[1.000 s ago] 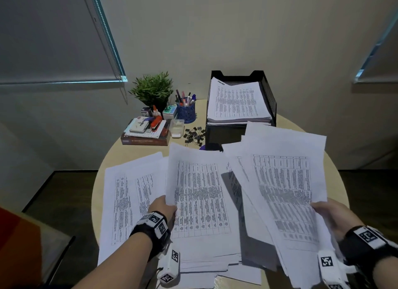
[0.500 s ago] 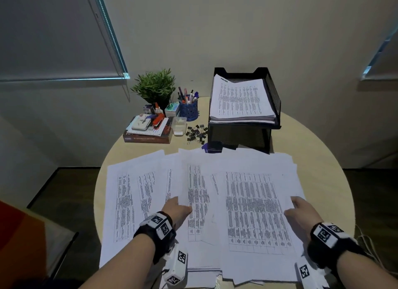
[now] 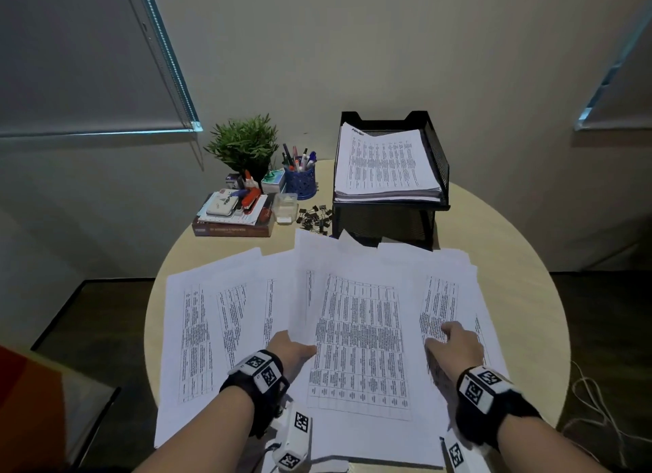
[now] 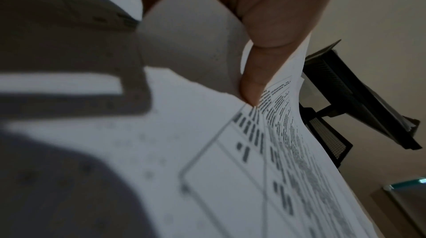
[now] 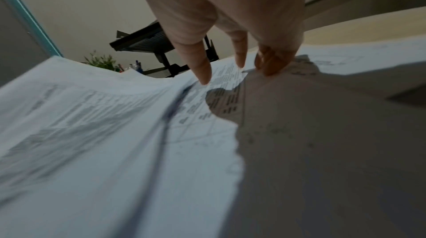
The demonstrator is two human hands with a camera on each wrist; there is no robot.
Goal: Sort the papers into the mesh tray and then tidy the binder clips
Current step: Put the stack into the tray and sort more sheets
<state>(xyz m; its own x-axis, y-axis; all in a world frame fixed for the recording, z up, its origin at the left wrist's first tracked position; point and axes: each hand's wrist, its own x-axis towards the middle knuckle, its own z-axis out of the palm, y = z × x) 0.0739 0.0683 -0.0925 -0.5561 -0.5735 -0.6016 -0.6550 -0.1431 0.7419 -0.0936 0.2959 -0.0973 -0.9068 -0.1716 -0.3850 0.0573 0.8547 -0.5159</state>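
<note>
While papers (image 3: 360,335) fan out, left hand (image 3: 291,349) pinching

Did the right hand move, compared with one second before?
Yes. The right hand went down and inward: it now rests on the spread papers on the table.

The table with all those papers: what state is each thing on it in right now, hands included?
Loose papers: fanned out, overlapping, on the table.
Top sheet: left edge lifted.
Left hand: pinching that sheet's edge.
Right hand: fingertips resting on the papers.
Mesh tray: upper level holding a neat stack.
Binder clips: scattered in a loose pile beside the tray.
Pen cup: upright, full of pens.
</note>
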